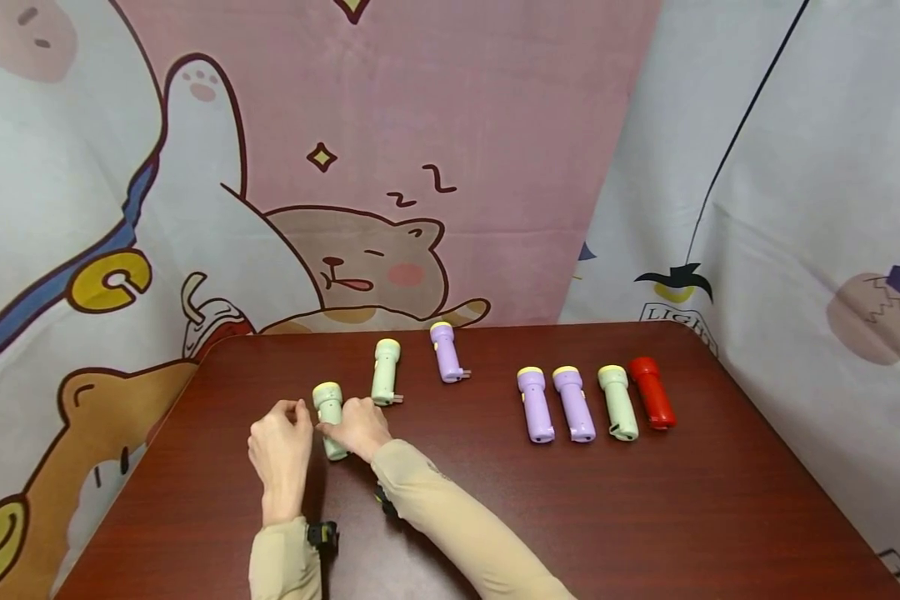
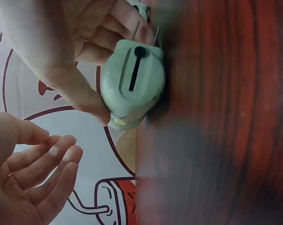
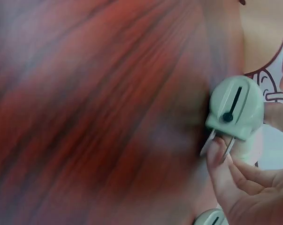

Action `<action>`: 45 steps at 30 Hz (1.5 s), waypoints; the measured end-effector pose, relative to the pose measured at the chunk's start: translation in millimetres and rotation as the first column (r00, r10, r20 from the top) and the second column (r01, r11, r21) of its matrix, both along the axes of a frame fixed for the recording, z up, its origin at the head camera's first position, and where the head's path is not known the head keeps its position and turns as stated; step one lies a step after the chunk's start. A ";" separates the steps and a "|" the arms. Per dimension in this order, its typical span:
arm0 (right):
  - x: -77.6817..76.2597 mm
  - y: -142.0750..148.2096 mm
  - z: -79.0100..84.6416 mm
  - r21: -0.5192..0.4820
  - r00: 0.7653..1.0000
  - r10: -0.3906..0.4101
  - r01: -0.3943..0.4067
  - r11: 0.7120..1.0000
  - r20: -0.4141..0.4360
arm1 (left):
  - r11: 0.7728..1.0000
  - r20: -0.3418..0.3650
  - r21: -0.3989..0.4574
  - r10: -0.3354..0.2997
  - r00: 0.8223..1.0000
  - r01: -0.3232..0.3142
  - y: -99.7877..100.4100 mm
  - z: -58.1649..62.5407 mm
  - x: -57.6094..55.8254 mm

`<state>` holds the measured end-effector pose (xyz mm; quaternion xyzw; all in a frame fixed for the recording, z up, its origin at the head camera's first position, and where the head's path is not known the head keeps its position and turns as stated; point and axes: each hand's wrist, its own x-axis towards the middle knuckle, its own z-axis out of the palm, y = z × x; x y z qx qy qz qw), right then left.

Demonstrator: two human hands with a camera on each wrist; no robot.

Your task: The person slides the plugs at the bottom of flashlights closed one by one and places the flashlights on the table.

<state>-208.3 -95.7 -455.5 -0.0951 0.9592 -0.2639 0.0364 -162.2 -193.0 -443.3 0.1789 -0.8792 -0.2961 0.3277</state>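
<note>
My right hand grips a pale green flashlight lying on the table at the left, thumb on one side and fingers on the other. Two metal plug prongs stick out of its tail end, beside a fingertip in the right wrist view, and a black slider slot marks the end face. My left hand is just left of this flashlight, apart from it. In the left wrist view, the left hand's fingers are loosely curled with nothing between them.
Behind stand out a second green flashlight and a purple one, both with prongs showing. To the right, two purple flashlights, a green one and a red one lie in a row. A cartoon-printed cloth hangs behind the table.
</note>
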 end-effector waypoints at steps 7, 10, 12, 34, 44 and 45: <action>0.4 12.4 -0.9 -0.125 0.996 -0.031 0.041 0.991 0.082 | 0.994 0.021 -0.045 -0.098 0.995 0.099 4.2 4.3 -0.2; 1.7 20.3 -1.3 -0.199 0.994 -0.020 0.041 0.979 0.106 | 0.990 0.023 -0.063 -0.126 0.992 0.128 4.8 6.2 -0.2; 1.7 26.2 -0.7 -0.248 0.995 -0.001 0.026 0.968 0.099 | 0.987 0.021 -0.071 -0.146 0.989 0.147 5.4 7.3 -0.3; -4.9 99.4 37.6 -0.407 0.998 -0.069 0.067 0.911 0.009 | 0.876 -0.058 -0.129 -0.474 0.878 0.465 45.7 23.4 -4.5; -7.5 125.7 41.5 -0.462 0.996 -0.089 0.088 0.882 0.020 | 0.784 -0.017 -0.182 -0.607 0.795 0.594 78.5 26.0 -4.2; -7.6 127.9 41.7 -0.462 0.995 -0.094 0.090 0.883 0.013 | 0.779 -0.011 -0.182 -0.612 0.791 0.600 81.1 26.0 -4.1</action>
